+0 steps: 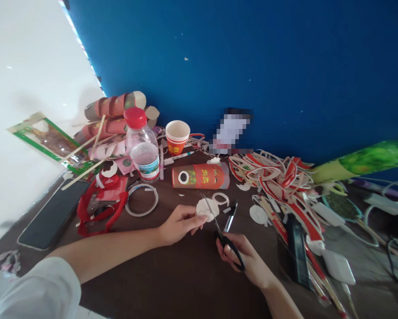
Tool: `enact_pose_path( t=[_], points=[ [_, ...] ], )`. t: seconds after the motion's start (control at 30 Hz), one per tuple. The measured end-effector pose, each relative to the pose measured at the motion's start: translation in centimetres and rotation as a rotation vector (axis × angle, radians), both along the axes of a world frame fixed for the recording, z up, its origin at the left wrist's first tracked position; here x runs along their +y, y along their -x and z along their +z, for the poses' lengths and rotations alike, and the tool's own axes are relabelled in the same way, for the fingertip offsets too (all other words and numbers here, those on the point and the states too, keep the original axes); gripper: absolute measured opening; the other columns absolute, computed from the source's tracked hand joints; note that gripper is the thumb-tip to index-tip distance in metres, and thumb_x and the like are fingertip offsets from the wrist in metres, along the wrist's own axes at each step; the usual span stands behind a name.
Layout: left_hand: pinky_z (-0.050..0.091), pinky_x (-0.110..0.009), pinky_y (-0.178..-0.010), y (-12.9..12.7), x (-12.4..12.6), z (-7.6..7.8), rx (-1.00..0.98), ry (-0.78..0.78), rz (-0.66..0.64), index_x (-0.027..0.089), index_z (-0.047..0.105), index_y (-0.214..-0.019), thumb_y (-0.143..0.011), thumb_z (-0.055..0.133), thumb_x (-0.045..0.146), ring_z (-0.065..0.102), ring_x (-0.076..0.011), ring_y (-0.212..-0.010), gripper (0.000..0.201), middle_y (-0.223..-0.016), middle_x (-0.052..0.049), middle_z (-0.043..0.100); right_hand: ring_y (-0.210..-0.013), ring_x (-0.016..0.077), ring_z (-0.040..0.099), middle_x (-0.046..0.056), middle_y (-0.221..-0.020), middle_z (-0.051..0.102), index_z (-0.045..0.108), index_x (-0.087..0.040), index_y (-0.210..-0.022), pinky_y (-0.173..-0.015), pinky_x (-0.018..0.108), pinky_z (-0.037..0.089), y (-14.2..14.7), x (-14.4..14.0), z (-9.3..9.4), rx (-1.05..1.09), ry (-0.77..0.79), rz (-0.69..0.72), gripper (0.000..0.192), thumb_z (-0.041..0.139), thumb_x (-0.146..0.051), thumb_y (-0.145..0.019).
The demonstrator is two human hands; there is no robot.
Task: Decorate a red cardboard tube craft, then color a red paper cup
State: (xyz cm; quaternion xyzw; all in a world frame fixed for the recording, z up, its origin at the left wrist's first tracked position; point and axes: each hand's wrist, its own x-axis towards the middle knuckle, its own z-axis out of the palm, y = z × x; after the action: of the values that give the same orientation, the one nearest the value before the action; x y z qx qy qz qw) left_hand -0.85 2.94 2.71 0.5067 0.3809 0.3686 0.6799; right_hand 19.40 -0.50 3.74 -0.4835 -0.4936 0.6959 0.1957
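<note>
In the middle of the head view, my left hand (182, 222) pinches a roundish white paper piece (204, 207) with a drawn outline on it. My right hand (240, 257) grips black-handled scissors (230, 249), whose blades reach up across the paper's right part. Just beyond the paper lies a red paper-cup tube (202, 175) with gold characters and a black-and-white eye. Next to the blades are a white paper ring (220, 199) and a black-and-clear pen (231, 215). My fingers hide the paper's lower left edge.
A water bottle (142, 150) with a red cap and a stack of paper cups (177, 137) stand behind. At left lie a phone (54, 215), red ribbon (84, 210) and a clear coil (142, 214). Tangled red-and-white paper strips (275, 175) and a black holder (297, 250) crowd the right.
</note>
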Motion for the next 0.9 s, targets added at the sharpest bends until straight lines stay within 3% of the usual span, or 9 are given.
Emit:
enact_pose_path(
  t=[0.17, 0.5, 0.9],
  points=[
    [0.026, -0.022, -0.047, 0.04, -0.06, -0.48, 0.008, 0.02, 0.008, 0.015, 0.052, -0.056, -0.075, 0.059, 0.067, 0.036, -0.007, -0.046, 0.055, -0.046, 0.005, 0.041, -0.044, 0.0042, 0.029, -0.005, -0.053, 0.041, 0.049, -0.017, -0.062, -0.037, 0.02, 0.016, -0.06, 0.11, 0.14, -0.013, 0.028, 0.007, 0.06, 0.064, -0.075, -0.065],
    [0.031, -0.023, -0.052, -0.09, 0.11, -0.26, 0.033, -0.002, 0.054, 0.016, 0.047, -0.053, -0.073, 0.059, 0.065, 0.039, -0.0085, -0.051, 0.054, -0.049, 0.004, 0.043, -0.043, 0.0043, 0.026, -0.007, -0.05, 0.036, 0.046, -0.019, -0.059, -0.038, 0.021, 0.016, -0.04, 0.34, 0.22, -0.013, 0.023, 0.021, 0.06, 0.064, -0.076, -0.063],
    [0.029, -0.023, -0.05, -0.18, 0.29, -0.34, 0.001, 0.023, 0.049, 0.017, 0.05, -0.055, -0.074, 0.059, 0.056, 0.037, -0.0085, -0.05, 0.045, -0.05, 0.005, 0.039, -0.044, 0.005, 0.03, -0.005, -0.052, 0.044, 0.054, -0.016, -0.065, -0.038, 0.02, 0.019, 0.02, 0.02, 0.21, 0.012, 0.051, -0.023, 0.057, 0.067, -0.071, -0.065]
  ],
)
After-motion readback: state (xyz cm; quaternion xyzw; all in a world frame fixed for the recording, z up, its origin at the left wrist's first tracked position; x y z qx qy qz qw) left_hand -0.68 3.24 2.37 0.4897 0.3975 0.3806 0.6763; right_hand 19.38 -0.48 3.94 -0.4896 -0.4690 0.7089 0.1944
